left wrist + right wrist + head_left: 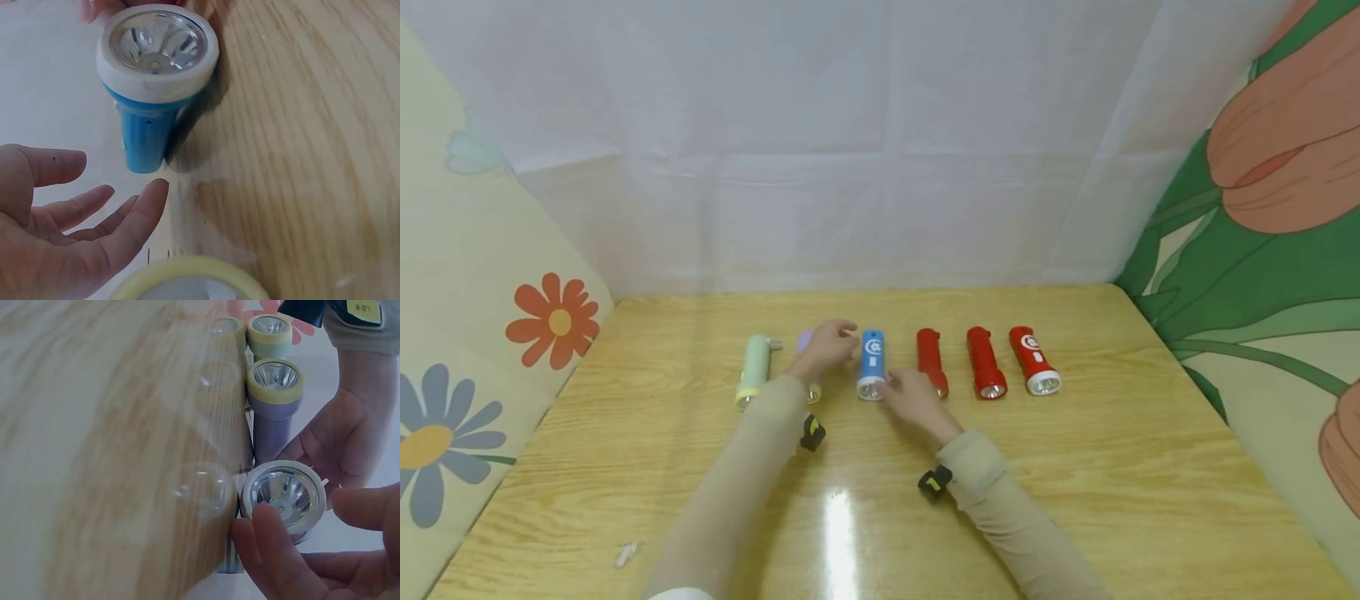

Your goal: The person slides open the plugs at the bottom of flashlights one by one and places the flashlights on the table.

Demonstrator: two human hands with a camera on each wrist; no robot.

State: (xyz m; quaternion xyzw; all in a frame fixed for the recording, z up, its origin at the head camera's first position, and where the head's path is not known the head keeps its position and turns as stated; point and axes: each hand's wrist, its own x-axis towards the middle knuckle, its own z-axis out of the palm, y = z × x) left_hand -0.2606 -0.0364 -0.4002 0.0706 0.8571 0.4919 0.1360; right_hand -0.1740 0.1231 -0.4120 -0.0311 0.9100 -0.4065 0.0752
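Observation:
A blue flashlight [872, 354] with a white head lies on the table, its lens toward me. My left hand [829, 346] is at its left with relaxed, parted fingers; the left wrist view shows them apart from its tail end. My right hand [917, 404] is at the white head, fingers [275, 540] overlapping the lens and the thumb standing off to the side. Contact there is unclear. Beneath my left hand lies a purple flashlight [273, 434] with a yellow rim, partly hidden. A pale green flashlight [755, 367] lies farther left.
To the right lie a red flashlight [928, 354] partly behind my right hand, a second red flashlight [983, 358], and a red flashlight with a white head [1032, 354]. A small white scrap [626, 554] sits near the front left of the wooden table [1150, 467]. White cloth [880, 183] hangs behind.

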